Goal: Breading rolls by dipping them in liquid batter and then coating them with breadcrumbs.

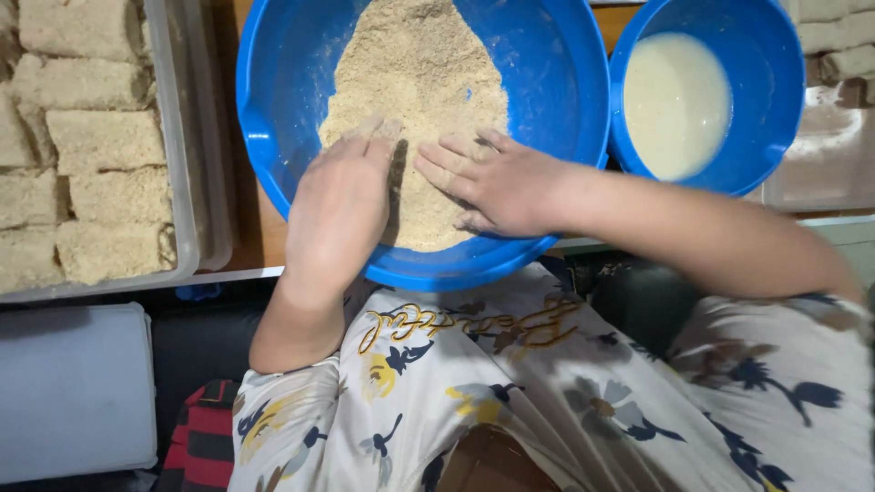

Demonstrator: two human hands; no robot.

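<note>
While both hands work in the crumb bowl, status as seen from the head camera:

Landmark: big blue bowl (273, 137), wide and shallow, a heap of tan breadcrumbs (415, 82) inside.
Left hand (339, 214): palm down in the crumbs at the near-left of the bowl, fingers together and pressed flat; a crumb-coloured piece (375, 128) shows at the fingertips, mostly hidden. Cannot tell whether the hand grips it or only presses on it.
Right hand (497, 187): palm down in the near-right of the bowl, fingers slightly spread, lying flat on the crumbs, nothing clamped.
Handling, crumbs: my read is dry, loose, very light; they scatter, so scoop or press, no pinching.
Handling, piece: probably soft and fragile with a coating that sheds; take it by the long sides with flat fingers, light pressure.
Small blue bowl (775, 146): just right of the big bowl, rims touching or nearly so, holding pale batter (674, 105); likely slippery on wet fingers.
Left tray (178, 182): clear plastic, left of the big bowl, stacked with coated blocks (105, 141).
Right tray (820, 187): right of the small bowl, partly cut off.
Counts: bowls 2, hands 2, trays 2. Coated blocks on the left about 10 visible, the stack hides the rest; a few more at top right, too cropped to count.
</note>
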